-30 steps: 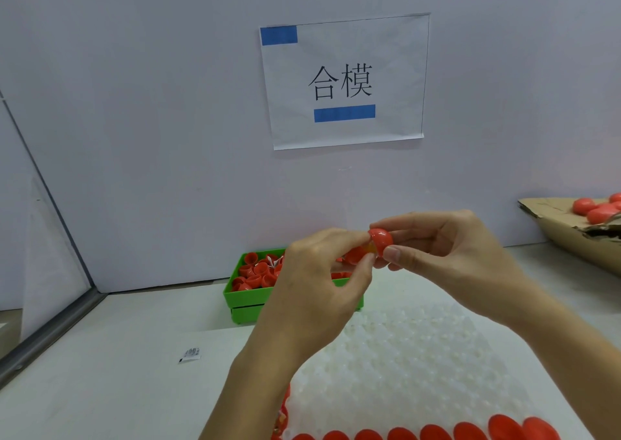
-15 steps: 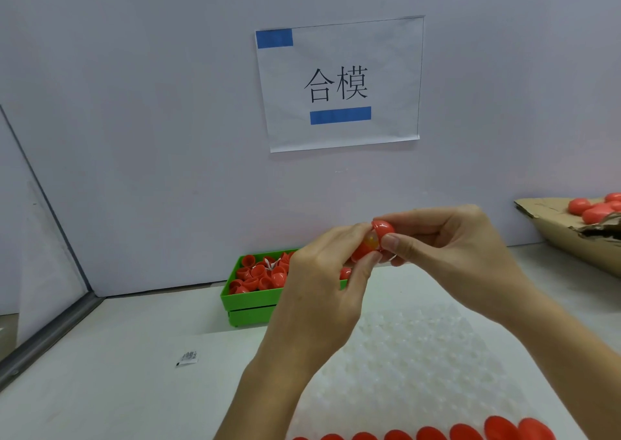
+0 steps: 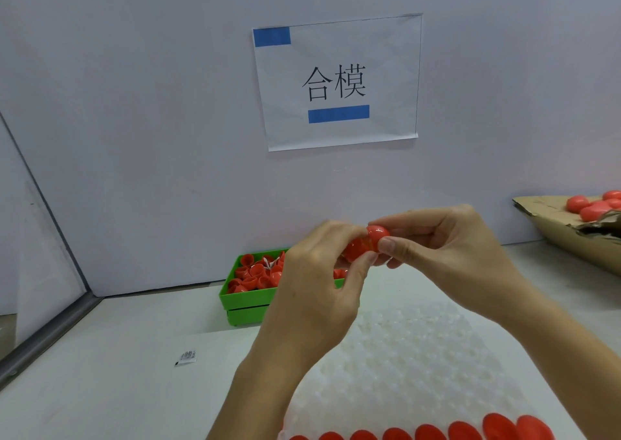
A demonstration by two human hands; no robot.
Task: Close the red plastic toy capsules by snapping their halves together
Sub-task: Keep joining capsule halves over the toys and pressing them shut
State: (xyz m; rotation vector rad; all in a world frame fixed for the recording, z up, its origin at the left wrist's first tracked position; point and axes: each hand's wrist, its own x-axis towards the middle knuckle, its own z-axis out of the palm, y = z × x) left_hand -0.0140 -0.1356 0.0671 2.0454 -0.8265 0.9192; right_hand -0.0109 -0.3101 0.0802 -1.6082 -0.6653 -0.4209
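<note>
At the far left a metal frame edge (image 3: 47, 332) runs along the white desk (image 3: 111, 372). A small printed sachet (image 3: 185, 358) lies flat on the desk, well apart from everything else. Further right, against the back wall, stands a green bin (image 3: 247, 300) filled with loose red capsule halves (image 3: 255, 275); its right part is hidden behind the left hand (image 3: 316, 288). Above it a paper sign (image 3: 337, 82) with two blue strips is stuck on the wall.

The left hand's grip is clamped on the left half of a red capsule (image 3: 368, 243), thumb below and fingers curled over the top. The right hand (image 3: 447, 248) meets it from the other side, its grip pinched on the rounded right half, thumb in front. The capsule is held in the air above the desk, between the two hands, in front of the bin. Whether the halves are fully seated cannot be told, since fingers cover the seam.

Beneath the forearms lies a white bumpy tray (image 3: 420, 365), with a row of red capsules (image 3: 463, 431) along its near edge. At the far right a cardboard box (image 3: 554, 234) holds more finished capsules (image 3: 591, 206).
</note>
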